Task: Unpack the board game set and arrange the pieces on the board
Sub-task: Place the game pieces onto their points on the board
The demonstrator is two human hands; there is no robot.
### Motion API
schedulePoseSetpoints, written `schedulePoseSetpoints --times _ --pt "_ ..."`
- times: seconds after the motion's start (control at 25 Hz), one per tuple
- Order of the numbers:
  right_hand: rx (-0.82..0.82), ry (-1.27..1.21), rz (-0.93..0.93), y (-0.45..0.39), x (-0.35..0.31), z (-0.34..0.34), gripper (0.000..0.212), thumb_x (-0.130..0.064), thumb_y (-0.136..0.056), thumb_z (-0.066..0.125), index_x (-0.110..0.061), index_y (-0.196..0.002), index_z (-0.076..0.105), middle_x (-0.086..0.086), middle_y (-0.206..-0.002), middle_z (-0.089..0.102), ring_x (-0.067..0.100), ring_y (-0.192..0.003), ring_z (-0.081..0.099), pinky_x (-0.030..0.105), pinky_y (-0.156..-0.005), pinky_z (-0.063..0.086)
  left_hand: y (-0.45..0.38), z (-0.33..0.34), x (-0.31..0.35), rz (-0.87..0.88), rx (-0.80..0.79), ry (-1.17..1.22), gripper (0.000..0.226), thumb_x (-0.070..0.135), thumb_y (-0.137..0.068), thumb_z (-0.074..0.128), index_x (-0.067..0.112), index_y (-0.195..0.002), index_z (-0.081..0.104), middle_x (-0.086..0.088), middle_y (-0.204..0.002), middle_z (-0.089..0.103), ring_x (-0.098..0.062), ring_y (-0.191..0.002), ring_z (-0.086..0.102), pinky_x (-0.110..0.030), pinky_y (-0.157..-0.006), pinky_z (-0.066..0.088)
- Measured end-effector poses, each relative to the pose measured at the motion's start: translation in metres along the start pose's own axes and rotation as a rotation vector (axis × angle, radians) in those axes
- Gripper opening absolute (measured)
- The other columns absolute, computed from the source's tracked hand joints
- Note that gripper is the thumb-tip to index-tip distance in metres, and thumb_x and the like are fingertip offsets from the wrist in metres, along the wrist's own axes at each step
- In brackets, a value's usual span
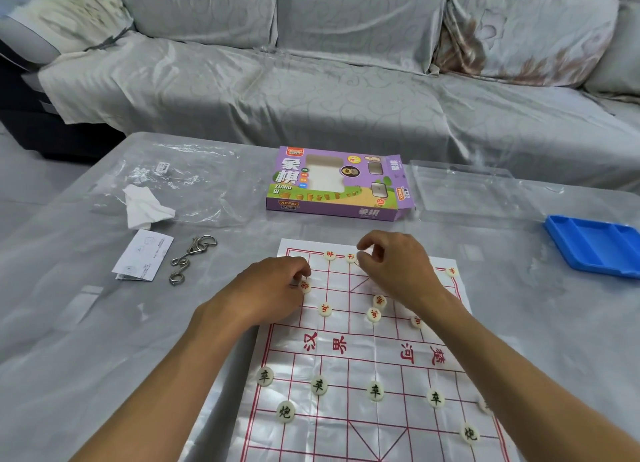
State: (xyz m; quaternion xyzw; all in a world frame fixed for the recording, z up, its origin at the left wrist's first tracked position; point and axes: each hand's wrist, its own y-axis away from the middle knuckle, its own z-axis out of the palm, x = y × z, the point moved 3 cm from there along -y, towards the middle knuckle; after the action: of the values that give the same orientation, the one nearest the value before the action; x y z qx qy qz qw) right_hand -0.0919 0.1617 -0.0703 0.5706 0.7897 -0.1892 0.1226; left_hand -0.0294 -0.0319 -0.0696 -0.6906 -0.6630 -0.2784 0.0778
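Left fingers [304,271] curled just above red piece [305,286] — touching, board [349,357] beneath

Grey-covered sofa [311,63] behind a plastic-sheeted table [86,323], soft daylight

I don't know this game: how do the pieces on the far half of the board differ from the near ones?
The far pieces carry red characters; the near pieces carry black ones. Both hands, left hand and right hand, work among the far pieces; the near pieces lie untouched. All are pale round discs.
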Motion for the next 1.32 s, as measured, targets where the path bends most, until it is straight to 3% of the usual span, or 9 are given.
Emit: schedulePoseSetpoints --times 0.52,0.64,0.76,0.88,1.0,1.2,1.32 --pt "0.032 0.021 0.137 0.056 0.048 -0.039 0.015 -0.026 -0.092 0.058 -0.024 -0.101 0.069 -0.012 -0.078 0.064 0.009 -0.077 0.056 0.027 -0.073 0.049 0.005 0.002 0.003 0.021 -0.006 -0.009 0.026 0.027 -0.097 0.050 0.025 -0.122 0.057 0.004 -0.118 0.061 -0.012 -0.096 0.052 -0.024 -0.077 0.037" --pt "0.004 0.081 0.101 0.059 0.044 -0.032 0.018 -0.027 -0.093 0.055 -0.026 -0.106 0.068 -0.011 -0.090 0.066 0.006 -0.086 0.050 0.023 -0.075 0.043 0.005 0.002 0.001 0.017 -0.023 -0.001 0.028 0.026 -0.096 0.050 0.026 -0.123 0.056 0.004 -0.120 0.059 -0.012 -0.096 0.051 -0.024 -0.078 0.037" --pt "0.024 0.161 -0.030 0.045 0.029 -0.022 0.023 -0.028 -0.092 0.056 -0.024 -0.113 0.067 -0.008 -0.111 0.065 0.012 -0.100 0.047 0.026 -0.087 0.038 0.006 0.001 0.003 0.022 -0.018 -0.027 0.029 0.024 -0.096 0.048 0.026 -0.124 0.056 0.004 -0.122 0.058 -0.012 -0.096 0.050 -0.024 -0.078 0.037" --pt "0.036 0.248 -0.017 0.018 0.020 -0.015 0.030 -0.033 -0.091 0.058 -0.025 -0.120 0.063 -0.008 -0.127 0.059 0.017 -0.115 0.045 0.032 -0.098 0.033 0.007 0.002 0.003 0.031 -0.015 -0.025 0.027 0.024 -0.097 0.047 0.026 -0.122 0.057 0.005 -0.120 0.060 -0.013 -0.096 0.053 -0.026 -0.079 0.041" --pt "0.020 0.286 0.004 0.001 0.020 -0.007 0.034 -0.037 -0.090 0.059 -0.028 -0.122 0.062 -0.008 -0.129 0.056 0.018 -0.117 0.042 0.033 -0.096 0.032 0.006 0.002 0.001 0.039 -0.012 -0.015 0.024 0.023 -0.097 0.047 0.026 -0.119 0.057 0.006 -0.116 0.060 -0.014 -0.099 0.055 -0.027 -0.081 0.045" --pt "-0.023 0.315 0.003 -0.006 0.022 0.001 0.027 -0.039 -0.092 0.056 -0.028 -0.114 0.067 -0.007 -0.125 0.060 0.018 -0.113 0.045 0.035 -0.092 0.033 0.003 0.001 0.001 0.063 0.006 -0.035 0.025 0.019 -0.095 0.047 0.023 -0.118 0.057 0.009 -0.104 0.055 -0.014 -0.093 0.052 -0.025 -0.072 0.038" --pt "-0.032 0.298 0.012 -0.005 0.024 0.004 0.027 -0.039 -0.092 0.056 -0.027 -0.112 0.069 -0.007 -0.123 0.062 0.018 -0.111 0.045 0.033 -0.089 0.033 0.002 0.001 0.001 0.069 0.011 -0.037 0.025 0.020 -0.095 0.047 0.023 -0.118 0.057 0.006 -0.111 0.058 -0.013 -0.092 0.052 -0.023 -0.070 0.036"
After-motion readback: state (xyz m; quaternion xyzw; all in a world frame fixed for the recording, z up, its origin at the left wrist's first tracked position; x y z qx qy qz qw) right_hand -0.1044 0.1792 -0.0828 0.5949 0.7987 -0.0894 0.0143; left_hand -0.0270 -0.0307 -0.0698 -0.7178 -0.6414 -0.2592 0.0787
